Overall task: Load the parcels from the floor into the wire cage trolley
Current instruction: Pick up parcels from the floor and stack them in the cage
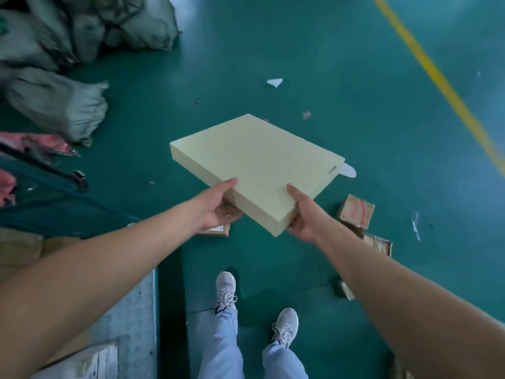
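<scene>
Parcels first: one flat pale-yellow cardboard parcel (254, 165) held in the air above the dark green floor (355, 77), tilted, far corner pointing away, near corner toward the person. Largest to smallest after that.

Green floor fills the view, yellow painted line (426, 61) running diagonally at upper right. Grey-green woven sacks (68, 36) piled at upper left, blurred. Metal tread-plate platform (128, 318) at lower left; what it belongs to, cannot tell.

Flat parcel: both hands on its near end, the rest of it sticking out forward beyond the grip, unsupported. Left hand (218, 206) grips the near-left edge, thumb on top face, fingers curled underneath. Right hand (303, 217) grips the near-right edge by the near corner, thumb on top, fingers under. White tab (347, 169) pokes out of the parcel's right side.

Person's legs in light blue trousers (226, 348) and white trainers (285, 325) stand below the parcel on the floor.

Small brown cardboard boxes on the floor: one with red marking (356, 210) just right of the right hand, another (378, 243) near it, one (345, 289) partly behind the right forearm, one (218, 230) partly hidden under the left hand.

White paper scrap (274, 82) on the floor, well beyond the parcel.
</scene>
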